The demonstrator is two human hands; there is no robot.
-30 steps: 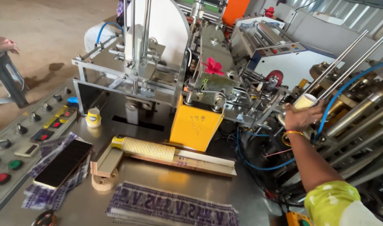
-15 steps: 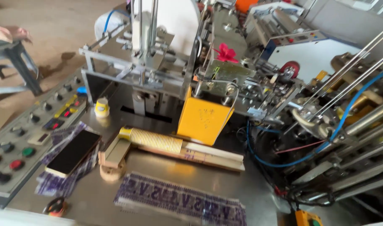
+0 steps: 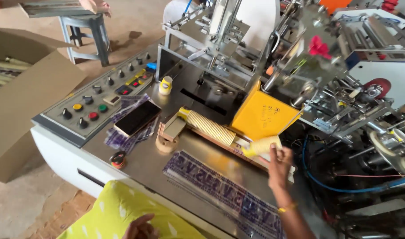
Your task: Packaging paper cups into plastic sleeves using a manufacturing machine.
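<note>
At the bottom edge of the frame, left of centre, the left hand (image 3: 140, 228) is seen resting against yellow patterned cloth (image 3: 122, 212); only part of it shows, and whether its grip is clenched or released cannot be told. Just above lies a strip of purple printed sheets (image 3: 220, 190) along the near edge of the metal surface (image 3: 145, 159). At lower right of centre, the right hand (image 3: 278, 166) is raised over that surface, and its grip is closed around the right end of a short stack of pale paper cups (image 3: 261, 146), which juts out to the upper left of the fingers. Directly left of that stack, a longer row of nested cups (image 3: 210, 127) is laid in a wooden tray (image 3: 171, 132). Further left, a phone (image 3: 137, 118) is placed on more printed sheets, beside a control panel (image 3: 94, 99) with coloured buttons. Behind the cups stands a yellow guard (image 3: 260, 116) on the machine.
</note>
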